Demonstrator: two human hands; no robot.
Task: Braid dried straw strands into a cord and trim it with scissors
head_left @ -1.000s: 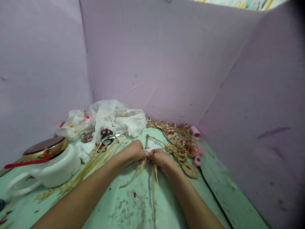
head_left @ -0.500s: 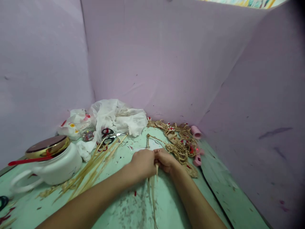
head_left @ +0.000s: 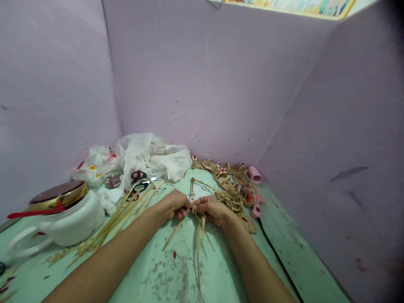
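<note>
My left hand (head_left: 177, 206) and my right hand (head_left: 211, 208) meet at the middle of the green table, both closed in a pinch on pale dried-fibre strands (head_left: 198, 242). Loose strand ends hang below the fingers, one slanting out to the left. Above the hands, a thin braided cord (head_left: 192, 189) runs up to a point, then bends right toward a coiled heap of braided cord (head_left: 232, 200). The exact spot where the strands cross is partly covered by the fingertips.
Left of my arms lie long straw strips (head_left: 121, 216), black-handled scissors (head_left: 143, 181) and a white pot (head_left: 78, 221) with a gold-rimmed lid and red spoon (head_left: 34, 212). White plastic bags (head_left: 158, 155) rest at the back. A pink spool (head_left: 254, 174) and a pink corded device (head_left: 255, 210) are at right.
The left hand has drawn back from over the right fingers and moved left. The strand ends now fan out below. The whole view has shifted slightly.
</note>
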